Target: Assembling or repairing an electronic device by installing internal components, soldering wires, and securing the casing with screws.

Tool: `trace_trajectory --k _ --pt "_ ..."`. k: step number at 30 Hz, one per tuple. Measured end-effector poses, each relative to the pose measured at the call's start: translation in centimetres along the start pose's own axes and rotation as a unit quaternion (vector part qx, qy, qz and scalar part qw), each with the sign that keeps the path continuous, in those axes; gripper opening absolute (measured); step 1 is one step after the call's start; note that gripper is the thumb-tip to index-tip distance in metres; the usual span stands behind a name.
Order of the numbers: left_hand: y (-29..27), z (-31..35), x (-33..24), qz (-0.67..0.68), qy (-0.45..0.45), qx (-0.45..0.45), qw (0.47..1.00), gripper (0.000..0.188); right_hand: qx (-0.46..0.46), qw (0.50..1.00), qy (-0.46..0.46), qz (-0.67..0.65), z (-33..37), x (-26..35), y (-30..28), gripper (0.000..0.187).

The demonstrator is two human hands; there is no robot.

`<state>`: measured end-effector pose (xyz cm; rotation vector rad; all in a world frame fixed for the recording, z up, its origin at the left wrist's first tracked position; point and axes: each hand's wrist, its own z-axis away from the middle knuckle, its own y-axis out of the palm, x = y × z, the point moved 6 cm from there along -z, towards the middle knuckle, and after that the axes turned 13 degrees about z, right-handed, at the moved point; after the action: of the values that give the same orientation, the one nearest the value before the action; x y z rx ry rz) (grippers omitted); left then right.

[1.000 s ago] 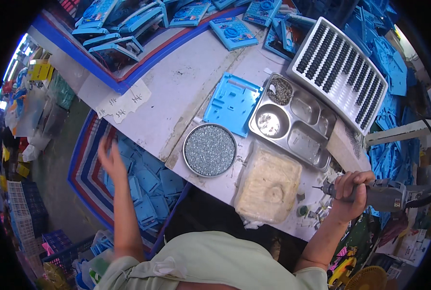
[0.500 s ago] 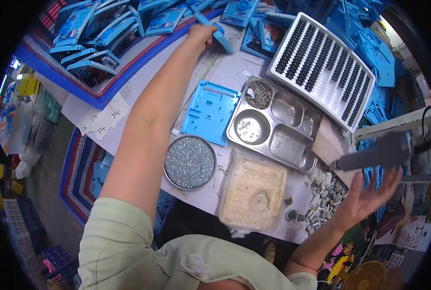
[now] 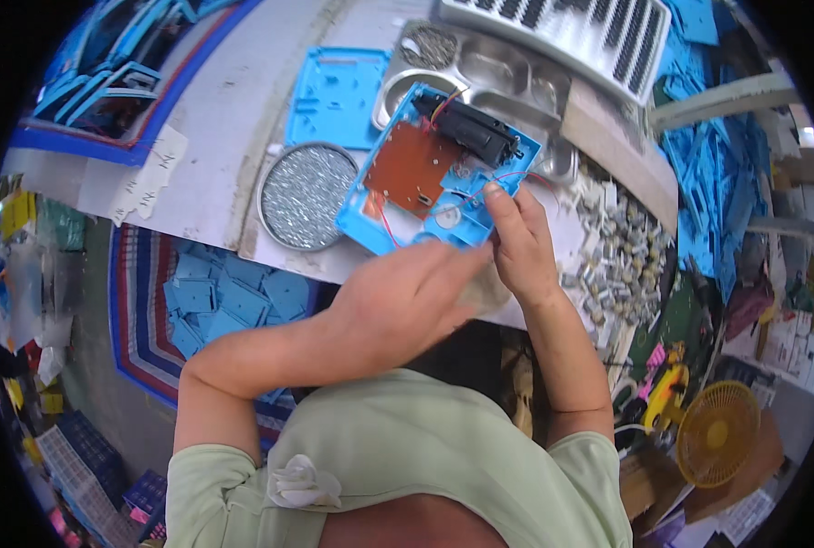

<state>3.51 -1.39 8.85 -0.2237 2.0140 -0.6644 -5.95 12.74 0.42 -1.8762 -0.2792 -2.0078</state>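
Note:
Over the table I hold up an open blue plastic casing (image 3: 359, 212), tilted, its inside showing. It carries a brown circuit board (image 3: 414, 169), a long black plastic module (image 3: 469, 128) and thin red and black wires. My right hand (image 3: 523, 242) grips the lower right edge, thumb on top near a wire. Close to the lower edge, my left hand (image 3: 398, 297) is smeared by motion, and its fingers cannot be made out. Left of the casing stands a round dish of small metal screws (image 3: 306, 196). A flat blue panel (image 3: 334, 96) lies behind that dish.
A steel compartment tray (image 3: 494, 64) sits partly behind the casing. Beyond it is a white tray (image 3: 553, 36) with rows of black parts. Small metal parts (image 3: 617, 251) are heaped on the right. Blue casings (image 3: 115, 78) fill a bin at far left; a yellow fan (image 3: 718, 434) stands lower right.
My left hand has come back from the far pile with the blue casing, now in front of me. My right hand, open in the air beside a dark tool before, has moved left and grips the casing.

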Motion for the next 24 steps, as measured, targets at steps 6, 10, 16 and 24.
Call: trace_trajectory --k 6,10,16,24 --pt "4.0 4.4 3.2 0.0 0.028 0.037 0.999 0.039 -0.104 0.982 0.047 0.153 3.9 -2.8 -4.5 0.036" --pt "4.9 5.1 5.1 -0.026 0.033 0.079 0.996 0.031 -0.151 0.886 -0.034 0.436 3.5 -0.2 -5.0 0.029" --pt "4.6 4.1 5.4 -0.033 0.014 0.098 0.995 0.022 -0.112 0.855 -0.12 0.491 0.9 -1.7 -4.9 0.03" --pt "4.2 3.0 4.6 -0.058 -0.025 0.155 0.986 0.015 -0.044 0.93 0.011 0.366 0.7 -1.6 -6.0 0.025"
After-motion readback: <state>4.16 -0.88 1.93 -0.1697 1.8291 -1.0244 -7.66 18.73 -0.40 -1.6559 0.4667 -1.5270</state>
